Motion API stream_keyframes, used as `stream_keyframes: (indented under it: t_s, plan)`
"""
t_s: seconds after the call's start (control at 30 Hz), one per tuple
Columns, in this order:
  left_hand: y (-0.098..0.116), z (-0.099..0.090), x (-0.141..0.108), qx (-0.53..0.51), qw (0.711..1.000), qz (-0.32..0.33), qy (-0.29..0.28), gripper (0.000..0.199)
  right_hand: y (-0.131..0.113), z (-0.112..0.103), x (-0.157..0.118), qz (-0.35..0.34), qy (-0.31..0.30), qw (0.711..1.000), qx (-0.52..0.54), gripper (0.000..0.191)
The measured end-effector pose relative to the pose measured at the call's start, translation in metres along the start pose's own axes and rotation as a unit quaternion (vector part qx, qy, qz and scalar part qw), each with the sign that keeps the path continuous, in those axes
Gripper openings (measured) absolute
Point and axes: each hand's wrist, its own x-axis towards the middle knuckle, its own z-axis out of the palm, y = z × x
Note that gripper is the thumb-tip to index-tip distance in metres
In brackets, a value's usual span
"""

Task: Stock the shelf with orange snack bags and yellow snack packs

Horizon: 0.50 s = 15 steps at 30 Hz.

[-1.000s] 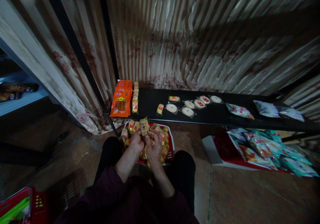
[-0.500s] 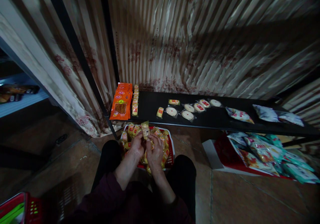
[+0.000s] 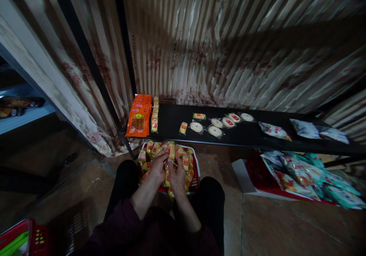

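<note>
Between my two hands is a small wrapped cake [image 3: 170,149] in clear yellowish film with a red label. My left hand [image 3: 158,166] is closed on its near left end. From the right, my right hand [image 3: 177,175] pinches the film at the same end. Below them stands a red and white basket [image 3: 196,169] filled with several more wrapped cakes [image 3: 185,162]. On the black shelf [image 3: 171,124] ahead, a row of such cakes [image 3: 154,124] runs beside orange snack packets [image 3: 138,119].
Round white wrapped biscuits [image 3: 215,131] and a few bags [image 3: 275,131] lie along the shelf. At the right, a box [image 3: 251,181] of teal and white packets sits on the tiled floor. A red basket [image 3: 37,237] stands at lower left. A striped curtain hangs behind.
The wrapped cake has turned in my hands, its red label now towards me. Its top sits slightly lower and further right. The shelf and its goods are the same.
</note>
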Motion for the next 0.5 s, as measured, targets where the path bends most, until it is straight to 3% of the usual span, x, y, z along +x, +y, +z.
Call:
stream_keyframes:
  t_s: [0.27,0.5]
  plan:
    - [-0.0078,-0.0060,0.0032,0.048,0.997,0.049,0.020,0.024,0.0079,-0.0013,0.0012,0.111,0.003,0.986,0.127,0.054]
    - [-0.0085,-0.0076,0.0053,0.080,0.993,0.079,0.026,0.028,0.0088,0.0033,0.0014,0.128,0.009,0.968,0.215,0.044]
